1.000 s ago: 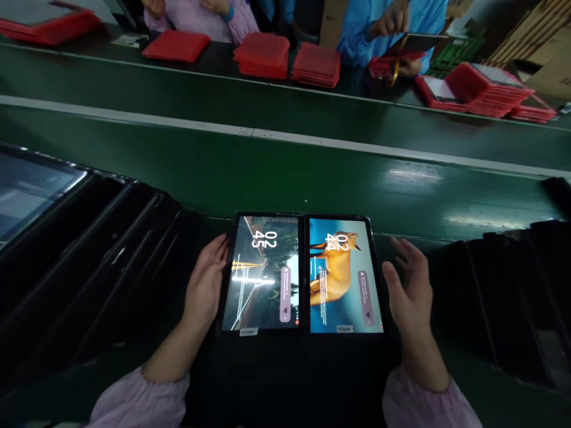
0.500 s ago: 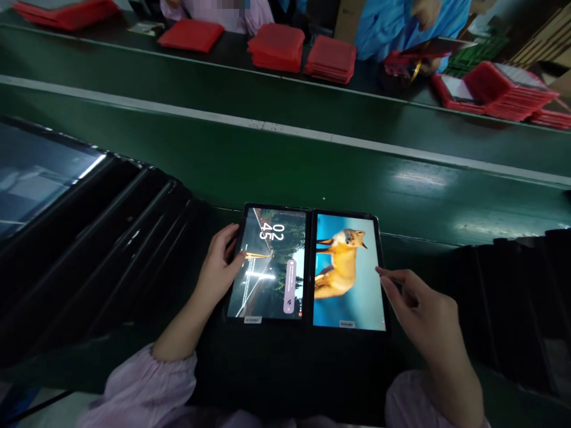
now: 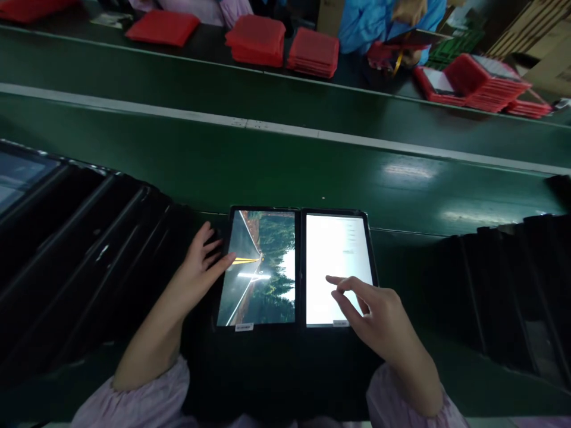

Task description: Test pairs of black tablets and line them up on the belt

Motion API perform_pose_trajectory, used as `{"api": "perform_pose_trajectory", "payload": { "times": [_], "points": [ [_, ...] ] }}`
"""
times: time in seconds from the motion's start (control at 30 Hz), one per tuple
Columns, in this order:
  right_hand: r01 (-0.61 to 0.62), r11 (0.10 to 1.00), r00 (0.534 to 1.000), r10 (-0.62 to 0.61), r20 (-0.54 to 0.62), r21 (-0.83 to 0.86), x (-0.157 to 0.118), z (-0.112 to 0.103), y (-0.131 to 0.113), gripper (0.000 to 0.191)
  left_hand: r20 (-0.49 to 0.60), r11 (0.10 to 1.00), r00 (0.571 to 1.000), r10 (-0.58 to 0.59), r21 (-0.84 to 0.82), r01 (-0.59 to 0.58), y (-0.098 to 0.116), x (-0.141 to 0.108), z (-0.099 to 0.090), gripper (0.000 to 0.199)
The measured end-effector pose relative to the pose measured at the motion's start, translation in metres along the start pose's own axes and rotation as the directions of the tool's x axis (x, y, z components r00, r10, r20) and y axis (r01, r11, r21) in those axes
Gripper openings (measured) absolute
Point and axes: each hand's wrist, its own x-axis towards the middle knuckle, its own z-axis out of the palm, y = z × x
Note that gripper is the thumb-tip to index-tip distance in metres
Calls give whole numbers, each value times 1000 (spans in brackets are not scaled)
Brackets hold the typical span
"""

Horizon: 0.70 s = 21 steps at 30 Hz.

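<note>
Two tablets lie side by side on the dark work surface. On the left tablet (image 3: 272,279) a road-and-forest picture shows, turned sideways. The right tablet (image 3: 323,249) has a mostly white screen with faint lines of text near its upper right. My left hand (image 3: 198,267) is open at the left tablet's outer edge, its thumb over the border and its fingers spread. My right hand (image 3: 372,306) holds nothing; its index finger reaches over the white screen with the thumb just below. Whether that fingertip touches the glass I cannot tell.
Dark upright tablets or panels stand in rows at the left (image 3: 89,238) and right (image 3: 504,291). Beyond the green bench (image 3: 267,166), several stacks of red pouches (image 3: 256,41) line the far side. A co-worker in a blue sleeve (image 3: 363,24) handles something there.
My right hand has moved left from the right tablet's edge over its screen, which went from a fox picture to white. Clock and notification left the other screen. My left fingers spread.
</note>
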Motion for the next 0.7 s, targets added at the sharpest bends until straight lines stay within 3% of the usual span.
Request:
{"api": "perform_pose_trajectory", "payload": {
  "times": [0.13, 0.27, 0.4, 0.5, 0.6, 0.7],
  "points": [
    [-4, 1000, 1000, 4, -2, -21, 1, 2, 0, 30, -7, 997, 998, -55, 45, 55, 2, 0, -10, 88],
    [51, 999, 999, -51, -20, -15, -1, -1, 1, 26, 12, 991, 997, -74, 115, 72, 7, -2, -8, 85],
    [52, 999, 999, -52, -12, 11, -7, -10, 4, 28, 85, 986, 996, -10, 168, -4, 4, -4, -6, 93],
    [123, 992, 990, -123, 63, 6, -17, -17, 6, 29, 193, 971, 981, 33, 226, -77, -1, -11, -13, 105],
    [244, 969, 960, -235, 153, -41, -32, -19, 7, 36, 297, 929, 955, 16, 349, -124, -10, -29, -21, 117],
    [277, 954, 948, -253, 191, -114, -46, -14, 10, 39, 325, 856, 945, 45, 475, -204, -24, -54, -23, 116]
  ]
}}
